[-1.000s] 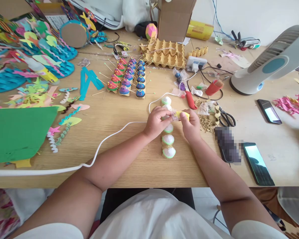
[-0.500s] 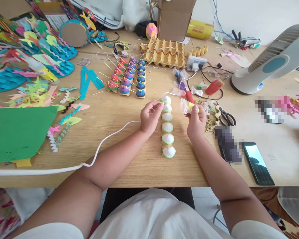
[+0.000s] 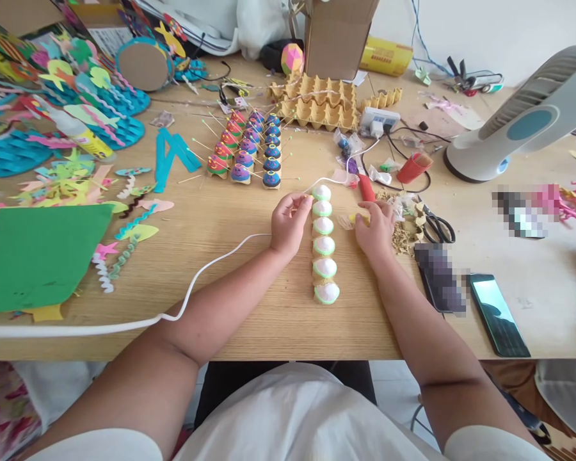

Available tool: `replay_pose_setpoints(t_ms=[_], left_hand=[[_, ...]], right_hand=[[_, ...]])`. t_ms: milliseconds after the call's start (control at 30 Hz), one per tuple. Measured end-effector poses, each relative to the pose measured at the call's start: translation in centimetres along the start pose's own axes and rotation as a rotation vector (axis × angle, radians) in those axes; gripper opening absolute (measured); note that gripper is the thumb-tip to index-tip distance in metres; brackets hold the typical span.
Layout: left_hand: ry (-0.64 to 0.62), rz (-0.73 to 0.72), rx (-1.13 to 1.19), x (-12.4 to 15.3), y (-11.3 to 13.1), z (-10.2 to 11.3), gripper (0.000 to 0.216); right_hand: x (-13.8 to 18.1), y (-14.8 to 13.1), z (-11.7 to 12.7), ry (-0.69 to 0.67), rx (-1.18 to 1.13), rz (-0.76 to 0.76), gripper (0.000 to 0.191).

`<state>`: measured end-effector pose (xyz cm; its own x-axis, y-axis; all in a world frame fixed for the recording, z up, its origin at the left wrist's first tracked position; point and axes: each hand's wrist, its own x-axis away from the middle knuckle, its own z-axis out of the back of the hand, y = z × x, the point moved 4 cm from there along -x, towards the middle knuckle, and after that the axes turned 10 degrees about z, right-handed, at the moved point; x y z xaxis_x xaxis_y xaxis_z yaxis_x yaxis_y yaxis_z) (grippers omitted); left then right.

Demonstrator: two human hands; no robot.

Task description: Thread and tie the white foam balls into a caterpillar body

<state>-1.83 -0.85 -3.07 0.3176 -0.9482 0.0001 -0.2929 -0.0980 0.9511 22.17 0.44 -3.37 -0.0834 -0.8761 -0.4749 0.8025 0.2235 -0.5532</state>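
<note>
A row of several white-domed, green-rimmed egg-carton cups (image 3: 324, 245) runs toward me down the middle of the wooden table (image 3: 249, 307). My left hand (image 3: 287, 222) rests just left of the row's far end, its fingertips pinched together beside the second cup; what they pinch is too small to make out. My right hand (image 3: 377, 232) lies on the table right of the row, closed on a small clear plastic bag with yellow bits (image 3: 351, 220). The bag sits between my right fingers and the row.
Painted cups stuck with pins (image 3: 249, 150) stand beyond the row, an egg tray (image 3: 317, 102) and a cardboard box (image 3: 338, 35) behind them. Scissors (image 3: 438, 228), a phone (image 3: 499, 315) and a fan (image 3: 523, 121) are to the right. A white cable (image 3: 196, 276) and a green sheet (image 3: 33, 256) lie left.
My hands, joined over the row a second ago, have parted. The right hand carried the bag to the right, then lowered it to the table. The left moved to the row's far end.
</note>
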Motion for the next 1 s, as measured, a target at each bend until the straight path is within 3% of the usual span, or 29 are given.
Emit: replay_pose_setpoints(t_ms=[133,267,367,600,733,1000], left_hand=[[-0.109,-0.033,-0.026,0.4,0.0,-0.5,0.05],[-0.246,-0.133,-0.119,1.0,0.3,-1.0,0.051],[-0.31,-0.268,-0.263,1.4,0.7,-1.1,0.045],[-0.339,-0.549,-0.395,2.1,1.6,-1.3,0.033],[-0.334,-0.601,-0.41,2.3,1.9,-1.2,0.032],[-0.334,-0.652,-0.577,2.5,2.2,-1.3,0.035]], right_hand=[[0.5,-2.2,1.2,0.109,-0.14,0.242,0.029],[1.4,-5.0,1.7,0.056,-0.298,0.488,0.033],[1.9,-5.9,1.5,-0.017,-0.343,0.523,0.037],[2.1,-6.0,1.3,-0.098,-0.51,0.417,0.028],[2.1,-6.2,1.3,-0.096,-0.664,0.355,0.03],[2.1,-5.4,-0.2,-0.114,-0.935,0.062,0.052]])
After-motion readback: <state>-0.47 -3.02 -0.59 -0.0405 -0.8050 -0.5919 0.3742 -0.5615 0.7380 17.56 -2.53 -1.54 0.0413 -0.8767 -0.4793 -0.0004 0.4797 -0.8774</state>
